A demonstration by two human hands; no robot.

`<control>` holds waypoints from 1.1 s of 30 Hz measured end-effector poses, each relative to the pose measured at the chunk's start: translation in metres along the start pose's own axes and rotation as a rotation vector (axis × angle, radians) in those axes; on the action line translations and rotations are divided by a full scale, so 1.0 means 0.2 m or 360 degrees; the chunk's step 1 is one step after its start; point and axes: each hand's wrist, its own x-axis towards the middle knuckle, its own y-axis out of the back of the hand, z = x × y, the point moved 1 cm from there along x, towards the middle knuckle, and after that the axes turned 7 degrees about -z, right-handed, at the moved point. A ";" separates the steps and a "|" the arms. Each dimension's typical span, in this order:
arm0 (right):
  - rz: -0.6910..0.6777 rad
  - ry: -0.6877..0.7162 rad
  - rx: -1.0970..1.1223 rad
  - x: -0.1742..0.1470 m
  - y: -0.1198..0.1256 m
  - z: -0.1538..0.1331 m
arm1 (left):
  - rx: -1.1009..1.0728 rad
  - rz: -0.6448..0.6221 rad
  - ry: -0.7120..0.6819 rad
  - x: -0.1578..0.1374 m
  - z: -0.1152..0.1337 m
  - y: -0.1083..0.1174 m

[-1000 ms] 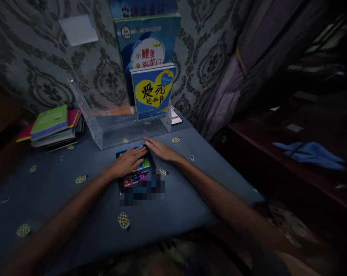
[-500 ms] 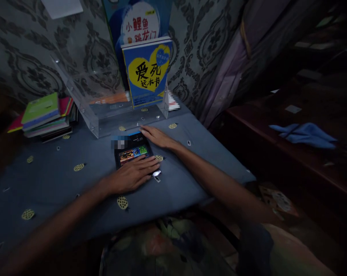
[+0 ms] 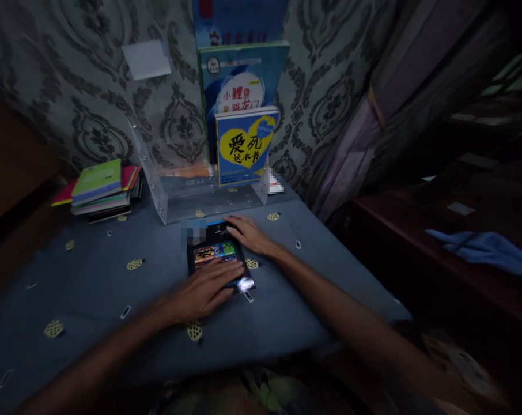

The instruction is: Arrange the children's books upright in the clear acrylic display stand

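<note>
On the worktop, ahead at twelve o'clock, lies a flat black package: likely light, stiff and slippery, best pinched by opposite edges. The left hand rests flat, gripping nothing, over its six-o'clock half; the right hand, unclenched, at its one-o'clock corner. Bright picture tiles decorate it.

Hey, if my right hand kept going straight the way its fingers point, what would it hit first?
Just beyond the far edge of the dark flat item, your right hand would probably meet the clear stand first, though its height there is hard to judge.
</note>
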 end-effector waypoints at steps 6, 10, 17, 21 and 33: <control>-0.0087 0.0118 -0.0202 0.02 -0.07 -0.28 | 0.0180 0.0579 0.0733 -0.08 -0.38 -0.03; -0.0291 0.0297 -0.0129 0.09 -0.18 -0.46 | 0.0244 0.0559 0.0771 -0.11 -0.48 -0.05; -0.0166 -0.0002 -0.0293 0.10 -0.15 -0.26 | 0.0401 0.0485 0.0866 -0.09 -0.44 -0.04; -0.0162 -0.0102 -0.0428 0.06 -0.12 -0.24 | 0.0458 0.0410 0.0907 -0.08 -0.42 -0.02; -0.0037 -0.0095 -0.0410 -0.18 -0.38 -0.76 | 0.0469 0.0258 0.0893 -0.10 -0.40 0.01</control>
